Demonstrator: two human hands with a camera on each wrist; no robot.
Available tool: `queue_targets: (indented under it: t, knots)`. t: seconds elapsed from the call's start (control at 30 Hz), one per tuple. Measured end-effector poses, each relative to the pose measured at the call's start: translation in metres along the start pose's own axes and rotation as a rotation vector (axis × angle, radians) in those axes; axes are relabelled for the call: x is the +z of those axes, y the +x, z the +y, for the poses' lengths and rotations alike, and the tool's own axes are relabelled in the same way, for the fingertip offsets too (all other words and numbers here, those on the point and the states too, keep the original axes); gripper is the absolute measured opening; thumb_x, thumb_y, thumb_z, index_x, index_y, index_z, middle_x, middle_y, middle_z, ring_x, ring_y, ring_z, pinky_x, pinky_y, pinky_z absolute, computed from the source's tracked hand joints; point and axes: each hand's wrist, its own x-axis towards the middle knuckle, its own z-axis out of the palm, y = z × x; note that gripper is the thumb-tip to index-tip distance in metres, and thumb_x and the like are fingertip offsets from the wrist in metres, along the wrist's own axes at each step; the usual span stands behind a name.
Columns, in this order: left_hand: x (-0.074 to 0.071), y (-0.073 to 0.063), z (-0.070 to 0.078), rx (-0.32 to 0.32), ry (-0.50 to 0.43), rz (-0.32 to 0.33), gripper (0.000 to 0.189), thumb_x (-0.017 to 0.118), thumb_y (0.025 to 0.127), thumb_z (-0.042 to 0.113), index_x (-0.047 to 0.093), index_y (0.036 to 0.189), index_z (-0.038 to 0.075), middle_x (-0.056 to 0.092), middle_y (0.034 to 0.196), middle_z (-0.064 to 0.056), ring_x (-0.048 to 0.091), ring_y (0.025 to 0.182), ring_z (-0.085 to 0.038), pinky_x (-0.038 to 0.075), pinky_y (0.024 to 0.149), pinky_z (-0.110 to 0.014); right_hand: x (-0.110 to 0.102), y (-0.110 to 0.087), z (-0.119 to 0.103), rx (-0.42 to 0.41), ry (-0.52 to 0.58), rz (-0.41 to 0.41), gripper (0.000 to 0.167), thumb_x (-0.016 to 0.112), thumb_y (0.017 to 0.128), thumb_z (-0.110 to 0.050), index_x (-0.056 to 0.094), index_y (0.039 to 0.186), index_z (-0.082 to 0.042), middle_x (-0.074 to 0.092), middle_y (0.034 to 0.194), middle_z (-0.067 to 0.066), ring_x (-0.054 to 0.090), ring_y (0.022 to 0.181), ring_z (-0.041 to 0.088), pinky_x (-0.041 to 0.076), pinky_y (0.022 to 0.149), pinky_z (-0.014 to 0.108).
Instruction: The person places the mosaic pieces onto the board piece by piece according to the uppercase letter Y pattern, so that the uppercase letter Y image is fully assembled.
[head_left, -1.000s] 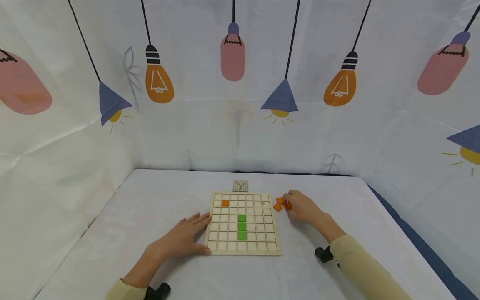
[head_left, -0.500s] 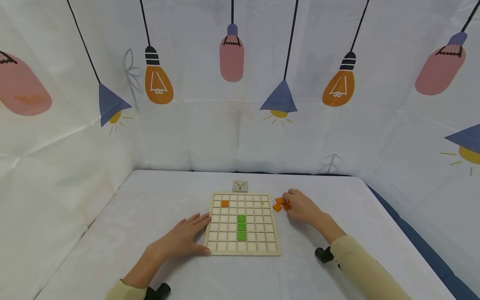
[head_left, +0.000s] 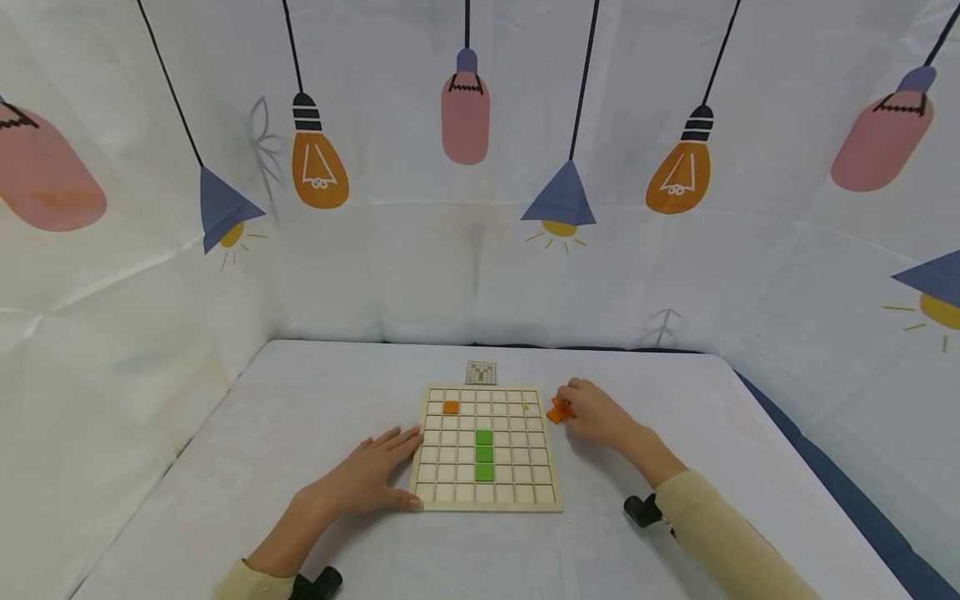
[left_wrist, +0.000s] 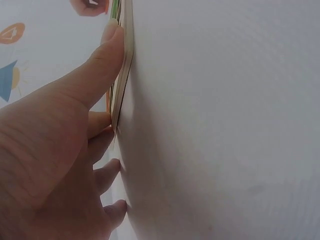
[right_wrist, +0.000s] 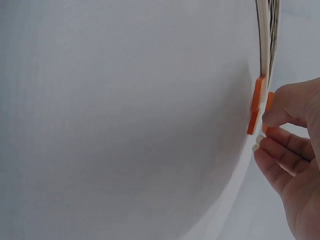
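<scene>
A square wooden grid board [head_left: 487, 506] lies on the white table. One orange square tile [head_left: 451, 407] sits in its upper left part, and green square tiles [head_left: 484, 454] form a short column in the middle. With relaxed fingers, my left hand [head_left: 367, 472] rests at the board's left edge; its thumb [left_wrist: 107, 55] touches the edge in the left wrist view. Right of the board, my right hand [head_left: 597, 414] pinches an orange tile [right_wrist: 270, 102] between thumb and index finger. Loose orange tiles [right_wrist: 257, 95] lie just beside it, partly hidden by the fingers in the head view.
A small card [head_left: 481, 372] with a printed grid pattern lies behind the board. The white table [head_left: 360, 375] ends at a white curtain [head_left: 420, 267] printed with lamps. Dark cloth [head_left: 825, 475] shows past the right edge.
My right hand has shifted slightly left, towards the board, bringing the pinched orange tile over the loose ones. The left hand and the tiles on the board stay put.
</scene>
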Motion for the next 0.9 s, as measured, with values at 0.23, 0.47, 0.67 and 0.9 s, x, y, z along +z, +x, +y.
queue_targets:
  t: [0.23, 0.47, 0.67, 0.9]
  knots:
    - [0.000, -0.001, 0.000, 0.005, 0.014, 0.003, 0.102, 0.075, 0.076, 0.062, 0.032, 0.157, 0.018, 0.029, 0.165, 0.002, 0.021, 0.154, -0.033, 0.018, 0.119, -0.067, -0.002, 0.002, -0.013, -0.002, 0.018, 0.008, 0.024, 0.069, 0.076, 0.001, 0.068, 0.096, -0.013, 0.055, 0.089, -0.004, 0.047, 0.080, 0.011, 0.046, 0.072, 0.028]
    - [-0.001, -0.001, 0.001, 0.003, 0.011, -0.001, 0.102, 0.075, 0.076, 0.063, 0.032, 0.157, 0.018, 0.029, 0.165, 0.002, 0.021, 0.154, -0.033, 0.018, 0.119, -0.067, -0.001, 0.005, -0.023, -0.058, 0.031, 0.032, 0.026, 0.072, 0.076, 0.002, 0.068, 0.097, -0.013, 0.054, 0.087, -0.005, 0.047, 0.080, 0.012, 0.045, 0.071, 0.027]
    - [-0.002, -0.003, 0.004, 0.007, 0.002, -0.002, 0.102, 0.075, 0.076, 0.061, 0.033, 0.157, 0.016, 0.029, 0.165, 0.000, 0.021, 0.153, -0.035, 0.017, 0.119, -0.067, 0.002, 0.008, -0.029, -0.081, 0.026, 0.021, 0.026, 0.073, 0.077, 0.000, 0.068, 0.097, -0.015, 0.055, 0.091, -0.006, 0.047, 0.083, 0.010, 0.047, 0.074, 0.026]
    - [-0.006, -0.005, 0.008, 0.003, -0.024, -0.007, 0.101, 0.076, 0.076, 0.059, 0.033, 0.156, 0.015, 0.029, 0.165, -0.002, 0.021, 0.153, -0.037, 0.016, 0.119, -0.068, 0.004, 0.012, -0.037, -0.117, 0.057, 0.038, 0.023, 0.072, 0.080, -0.001, 0.069, 0.098, -0.014, 0.057, 0.091, -0.004, 0.048, 0.082, 0.010, 0.048, 0.073, 0.026]
